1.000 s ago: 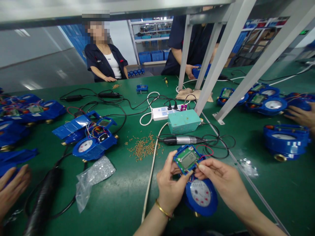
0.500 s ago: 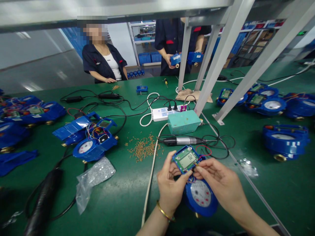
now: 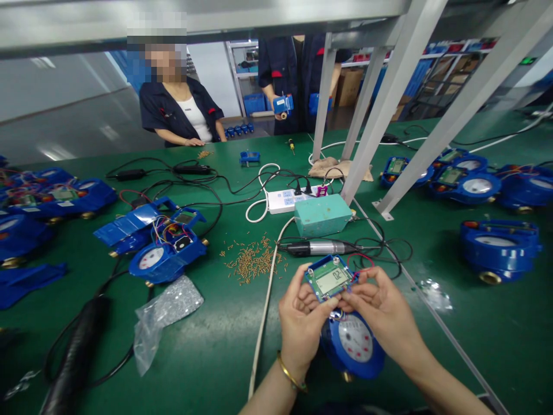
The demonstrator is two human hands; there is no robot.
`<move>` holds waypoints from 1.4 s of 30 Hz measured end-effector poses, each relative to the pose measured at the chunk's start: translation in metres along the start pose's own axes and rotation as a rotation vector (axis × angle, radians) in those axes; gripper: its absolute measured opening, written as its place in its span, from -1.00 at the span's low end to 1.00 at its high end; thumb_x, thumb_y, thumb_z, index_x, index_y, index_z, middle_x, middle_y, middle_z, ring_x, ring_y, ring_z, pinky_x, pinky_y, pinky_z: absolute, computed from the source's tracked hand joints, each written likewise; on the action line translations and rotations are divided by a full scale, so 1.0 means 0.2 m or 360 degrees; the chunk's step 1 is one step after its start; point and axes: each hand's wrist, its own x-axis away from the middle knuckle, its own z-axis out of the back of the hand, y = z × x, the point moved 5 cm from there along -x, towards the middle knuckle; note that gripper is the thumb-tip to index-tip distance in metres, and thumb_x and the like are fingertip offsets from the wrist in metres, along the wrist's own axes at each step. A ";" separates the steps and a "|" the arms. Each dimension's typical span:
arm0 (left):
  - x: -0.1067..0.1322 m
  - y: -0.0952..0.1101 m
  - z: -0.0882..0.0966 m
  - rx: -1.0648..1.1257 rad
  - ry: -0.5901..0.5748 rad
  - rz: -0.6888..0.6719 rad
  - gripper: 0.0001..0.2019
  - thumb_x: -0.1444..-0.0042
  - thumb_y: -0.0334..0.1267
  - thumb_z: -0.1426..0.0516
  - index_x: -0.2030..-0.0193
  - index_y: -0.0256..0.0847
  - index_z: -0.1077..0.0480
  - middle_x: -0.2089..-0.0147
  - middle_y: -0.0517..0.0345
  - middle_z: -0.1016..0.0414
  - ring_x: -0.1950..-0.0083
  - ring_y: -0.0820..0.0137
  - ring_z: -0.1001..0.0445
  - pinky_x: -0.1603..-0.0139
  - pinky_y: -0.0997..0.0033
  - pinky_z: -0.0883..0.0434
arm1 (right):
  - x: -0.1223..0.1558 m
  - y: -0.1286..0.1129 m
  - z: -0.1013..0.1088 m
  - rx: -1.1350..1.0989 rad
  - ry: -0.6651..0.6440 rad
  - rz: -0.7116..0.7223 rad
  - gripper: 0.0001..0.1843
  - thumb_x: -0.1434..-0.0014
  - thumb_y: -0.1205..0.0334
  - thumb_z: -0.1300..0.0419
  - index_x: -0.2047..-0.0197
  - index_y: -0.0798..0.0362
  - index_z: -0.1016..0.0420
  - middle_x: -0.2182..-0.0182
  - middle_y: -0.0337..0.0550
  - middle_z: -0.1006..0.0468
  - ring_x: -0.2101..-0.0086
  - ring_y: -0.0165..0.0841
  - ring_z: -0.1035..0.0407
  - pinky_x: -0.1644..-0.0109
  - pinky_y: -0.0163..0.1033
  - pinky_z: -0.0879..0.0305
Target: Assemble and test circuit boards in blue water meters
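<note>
A blue water meter (image 3: 355, 346) with a white dial lies on the green table in front of me. Above it both my hands grip a green circuit board with an LCD screen (image 3: 330, 278), joined to the meter by red and black wires. My left hand (image 3: 301, 323), with a gold bracelet on the wrist, pinches the board's left lower edge. My right hand (image 3: 383, 311) pinches its right lower corner. The screen shows digits.
A pile of small brass screws (image 3: 252, 261), an electric screwdriver (image 3: 317, 248), a teal box (image 3: 322, 214) and a power strip (image 3: 289, 199) lie beyond. Open blue meters (image 3: 166, 248) sit left, more meters (image 3: 500, 248) right. Metal frame legs (image 3: 389, 109) stand ahead. Two people are across the table.
My right hand's fingers have closed in on the board's lower right corner. The standing person across walked left carrying a blue meter. Other hands at the table's left and right edges are gone.
</note>
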 end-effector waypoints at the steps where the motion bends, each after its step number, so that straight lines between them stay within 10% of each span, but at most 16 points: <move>1: -0.01 0.01 0.00 0.0001 -0.0030 0.0017 -0.35 0.01 -0.32 -0.38 -0.22 -0.20 -0.28 0.10 0.10 -0.66 0.13 0.42 -0.64 0.10 0.60 -0.53 | -0.01 0.00 0.00 0.0007 -0.0011 0.0009 -0.43 0.02 0.05 -0.50 0.21 -0.02 -0.18 0.51 -0.22 -0.61 0.52 -0.40 -0.53 0.38 -0.40 -0.51; 6: -0.04 0.03 0.00 0.0017 -0.0183 0.0121 -0.37 0.07 -0.33 -0.41 -0.16 -0.23 -0.32 0.13 0.08 -0.67 0.17 0.40 -0.65 0.12 0.55 -0.55 | -0.04 -0.02 0.01 0.0120 -0.0109 0.0125 -0.41 -0.05 0.08 -0.43 -0.08 0.05 -0.34 0.38 -0.10 -0.66 0.47 -0.28 -0.57 0.35 -0.26 -0.58; 16: -0.08 0.02 0.04 -0.0114 -0.0391 0.0204 -0.25 0.17 -0.22 -0.46 -0.20 -0.23 -0.34 0.13 0.03 -0.62 0.16 0.29 -0.60 0.11 0.39 -0.51 | -0.07 0.03 0.15 0.0703 -0.0024 0.0541 -0.62 -0.04 0.24 -0.35 0.03 0.02 -0.63 0.34 -0.14 -0.68 0.43 -0.23 -0.57 0.33 -0.22 -0.58; 24: -0.12 0.07 0.08 -0.0613 -0.0443 -0.0436 -0.31 0.18 0.01 -0.44 -0.11 -0.17 -0.46 -0.17 -0.07 -0.39 -0.24 0.07 -0.35 -0.28 0.08 -0.30 | 0.02 -0.03 0.13 0.1098 0.0104 0.1217 -0.63 -0.15 0.28 -0.32 -0.06 -0.03 -0.58 0.01 -0.04 -0.55 0.01 -0.16 -0.47 -0.06 -0.07 -0.48; 42: -0.07 0.23 -0.04 -0.1176 -0.0368 -0.0511 -0.27 0.25 -0.08 -0.47 -0.10 -0.22 -0.42 -0.06 -0.03 -0.58 -0.04 0.15 -0.57 -0.14 0.29 -0.42 | -0.02 -0.01 0.14 0.1068 0.0065 0.0907 -0.66 -0.13 0.18 -0.31 0.02 0.04 -0.61 0.03 -0.03 -0.61 0.00 -0.04 -0.49 -0.18 0.12 -0.39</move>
